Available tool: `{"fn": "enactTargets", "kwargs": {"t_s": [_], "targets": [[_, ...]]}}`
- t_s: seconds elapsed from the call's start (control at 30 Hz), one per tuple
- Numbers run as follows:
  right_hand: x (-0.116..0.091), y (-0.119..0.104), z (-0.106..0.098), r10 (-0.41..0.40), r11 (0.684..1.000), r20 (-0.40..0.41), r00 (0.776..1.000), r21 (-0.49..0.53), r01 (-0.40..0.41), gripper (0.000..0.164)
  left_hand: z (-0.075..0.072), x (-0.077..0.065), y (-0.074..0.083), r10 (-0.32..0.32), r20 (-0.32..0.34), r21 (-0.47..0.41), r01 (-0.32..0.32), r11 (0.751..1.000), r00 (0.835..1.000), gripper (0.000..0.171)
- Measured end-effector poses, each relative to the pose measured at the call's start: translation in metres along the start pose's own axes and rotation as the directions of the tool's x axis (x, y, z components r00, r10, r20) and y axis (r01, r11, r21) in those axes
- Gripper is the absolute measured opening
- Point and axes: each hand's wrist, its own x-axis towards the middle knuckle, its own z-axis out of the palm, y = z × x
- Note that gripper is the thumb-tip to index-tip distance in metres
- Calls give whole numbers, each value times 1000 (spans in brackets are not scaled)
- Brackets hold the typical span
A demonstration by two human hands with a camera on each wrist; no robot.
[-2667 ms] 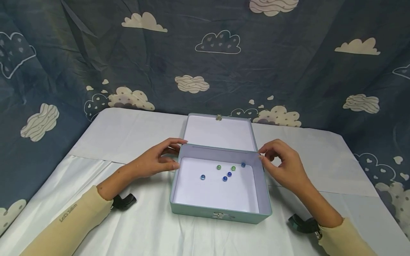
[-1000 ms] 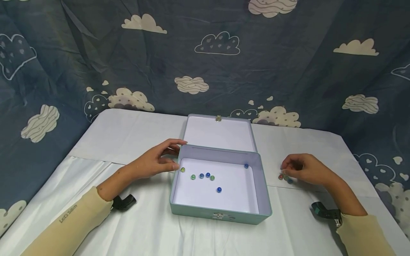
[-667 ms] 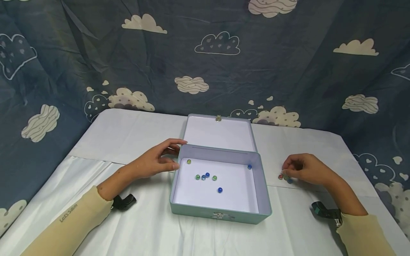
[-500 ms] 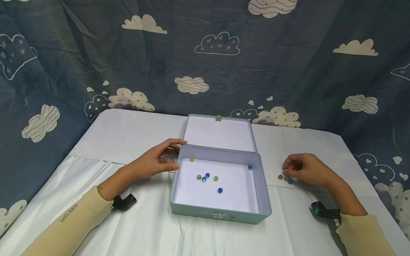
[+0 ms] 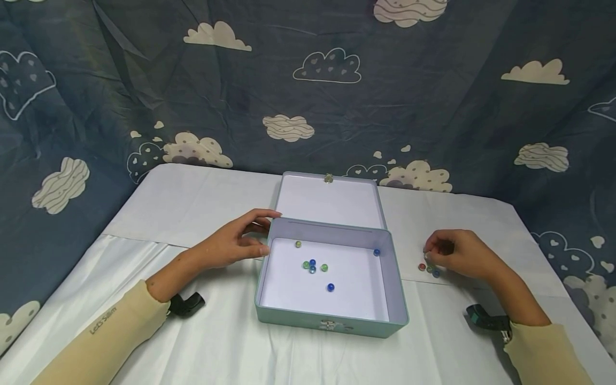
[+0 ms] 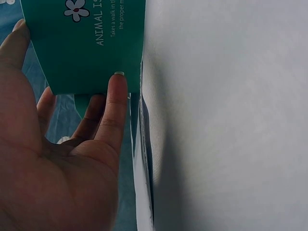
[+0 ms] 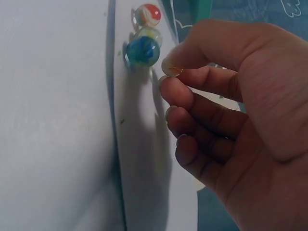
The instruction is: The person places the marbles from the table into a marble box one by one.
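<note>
An open mint-green tin box [image 5: 308, 316] holds several blue and green marbles, among them a dark blue marble [image 5: 330, 287] and a yellow-green marble [image 5: 298, 244]. My left hand [image 5: 239, 243] rests at the box's left side, its fingers extended; in the left wrist view the thumb touches the printed green wall [image 6: 86, 62]. Right of the box, the right hand [image 7: 250, 110] pinches a small clear marble [image 7: 175, 71] with an orange streak, mostly hidden by thumb and index finger. Close under those fingertips lie a red-and-white marble [image 7: 148, 15], a pale yellowish marble [image 7: 154, 32] and a blue-green marble [image 7: 143, 52].
Hinged lid [image 5: 332, 200] lies back behind the box, with a metal clasp [image 5: 329, 178] at its far edge. White cloth [image 5: 202, 342] covers the table. A dark cloud-print curtain [image 5: 327, 96] hangs behind and along both sides.
My right hand has gone from the box's right rim to the marbles on the table and rises slightly. The marbles inside the box have rolled, and a yellow-green one now shows there. Left hand stays put.
</note>
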Motion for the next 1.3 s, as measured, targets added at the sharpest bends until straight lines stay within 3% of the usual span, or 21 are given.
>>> {"fn": "enactTargets", "kwargs": {"t_s": [0.43,0.77,1.0,1.3], "targets": [[-3,-25,-5,-81,997,-69,994,0,81,13,1,-3,0,-3,3,-5,3,1000,1000,69],[-9,-53,-8,-140,989,-151,979,-61,132,13,1,-3,-1,5,9,-10,-5,1000,1000,69],[-14,-70,-6,-227,974,-242,944,-85,212,19,0,-2,-1,8,6,-6,-8,1000,1000,69],[-17,-87,-5,-309,951,-289,906,-82,298,26,0,-1,1,19,11,-12,-19,1000,1000,69]]}}
